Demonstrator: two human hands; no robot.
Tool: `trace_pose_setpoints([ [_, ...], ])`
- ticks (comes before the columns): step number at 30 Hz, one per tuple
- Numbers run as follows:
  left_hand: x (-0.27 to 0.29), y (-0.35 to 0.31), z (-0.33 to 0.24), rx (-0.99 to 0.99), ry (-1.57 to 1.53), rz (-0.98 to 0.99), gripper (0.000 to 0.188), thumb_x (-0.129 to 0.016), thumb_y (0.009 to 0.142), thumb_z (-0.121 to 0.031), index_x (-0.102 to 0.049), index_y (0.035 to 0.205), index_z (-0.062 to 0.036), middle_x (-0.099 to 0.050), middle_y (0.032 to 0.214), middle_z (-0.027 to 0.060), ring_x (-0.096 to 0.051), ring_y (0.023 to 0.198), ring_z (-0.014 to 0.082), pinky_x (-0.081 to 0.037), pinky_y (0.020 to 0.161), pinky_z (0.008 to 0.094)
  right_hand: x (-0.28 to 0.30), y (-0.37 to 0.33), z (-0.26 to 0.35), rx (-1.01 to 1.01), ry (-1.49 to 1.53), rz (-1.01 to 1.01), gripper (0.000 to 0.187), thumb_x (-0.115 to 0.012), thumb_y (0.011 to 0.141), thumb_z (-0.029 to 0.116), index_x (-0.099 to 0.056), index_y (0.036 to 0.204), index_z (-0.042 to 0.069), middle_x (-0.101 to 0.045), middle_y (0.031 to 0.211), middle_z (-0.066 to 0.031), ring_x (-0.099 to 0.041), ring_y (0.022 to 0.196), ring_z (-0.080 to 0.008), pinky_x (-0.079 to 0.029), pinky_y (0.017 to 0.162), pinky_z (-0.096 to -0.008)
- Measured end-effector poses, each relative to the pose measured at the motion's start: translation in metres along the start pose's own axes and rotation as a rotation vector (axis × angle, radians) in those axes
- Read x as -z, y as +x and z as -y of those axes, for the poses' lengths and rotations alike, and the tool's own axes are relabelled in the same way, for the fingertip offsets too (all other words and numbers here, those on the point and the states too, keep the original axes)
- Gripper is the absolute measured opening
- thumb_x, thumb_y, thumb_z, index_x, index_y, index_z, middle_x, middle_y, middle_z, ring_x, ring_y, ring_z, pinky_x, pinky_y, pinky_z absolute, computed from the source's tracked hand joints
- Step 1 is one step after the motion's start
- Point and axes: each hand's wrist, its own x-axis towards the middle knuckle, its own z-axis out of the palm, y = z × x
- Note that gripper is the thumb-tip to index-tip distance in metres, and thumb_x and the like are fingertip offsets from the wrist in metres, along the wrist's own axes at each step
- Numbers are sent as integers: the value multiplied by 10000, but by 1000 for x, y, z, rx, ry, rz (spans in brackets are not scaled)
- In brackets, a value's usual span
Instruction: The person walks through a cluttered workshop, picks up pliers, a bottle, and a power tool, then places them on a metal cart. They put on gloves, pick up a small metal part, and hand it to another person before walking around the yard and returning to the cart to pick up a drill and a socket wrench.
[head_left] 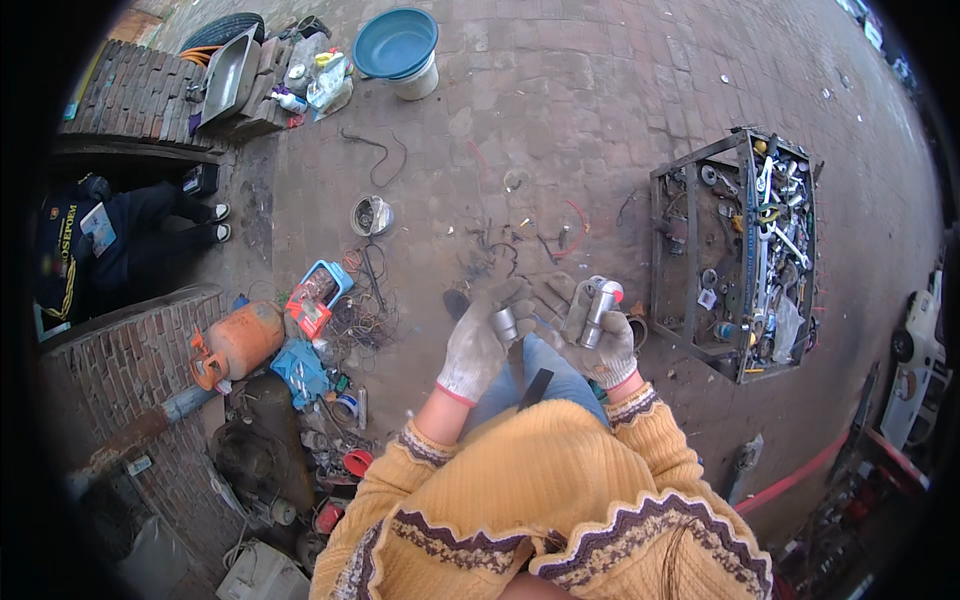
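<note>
Both my hands are in grey-white work gloves, held close together before my legs. My left hand (474, 345) is closed round a short silvery metal cylinder (505, 325), which looks like a wrench socket. In my right hand (614, 362) lies a longer shiny metal cylinder (600, 312), also socket-like, with the thumb at its right side. Beside that cylinder, toward the fingers, is a duller grey metal piece (577, 313) whose kind I cannot make out. A red spot shows at the long cylinder's upper end.
On the right stands a metal-framed tool cart (748, 250) with wrenches and sockets on top. An orange gas cylinder (250, 338), a red box (308, 312) and tangled wire (365, 325) lie left. Farther off are a blue basin (395, 42) and a metal can (371, 215). A person (130, 235) sits in the doorway.
</note>
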Motion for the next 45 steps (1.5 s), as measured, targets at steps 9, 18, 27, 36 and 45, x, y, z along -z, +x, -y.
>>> trace_pose_setpoints([
  [9,35,-22,-13,-155,1086,-278,422,-684,893,-390,-699,1105,-26,-640,1113,146,-639,1052,272,-486,917,371,-4,51,-61,-140,-52,-91,445,-626,860,156,-546,1279,30,-606,1196,-63,-580,1047,-181,-456,920,-326],
  [18,135,-52,-56,-226,816,-503,442,-718,863,-397,-699,1031,11,-678,965,165,-655,940,281,-493,848,347,-73,129,-149,-217,-374,-58,598,-608,859,178,-453,1415,24,-576,1259,-60,-592,1079,-197,-503,892,-339],
  [27,224,-92,-136,-320,460,-548,394,-749,866,-225,-646,1136,43,-696,1020,87,-642,896,145,-502,807,276,-111,209,-256,-434,-319,220,505,-538,922,227,-497,1362,-17,-616,1212,-152,-573,1126,-311,-469,983,-463],
  [36,231,-134,-189,-282,48,-531,389,-658,898,-151,-601,1216,65,-699,1044,71,-633,893,105,-496,771,226,-73,261,-289,-476,-731,43,413,-526,946,255,-516,1299,40,-638,1139,-109,-615,1040,-258,-522,871,-411],
  [45,277,-114,-195,-404,-291,-659,224,-654,869,-140,-663,1044,0,-707,929,78,-661,776,161,-526,652,256,-58,328,-294,-587,-443,-220,363,-514,920,119,-540,1255,-16,-643,1052,-141,-626,1009,-297,-528,931,-413],
])
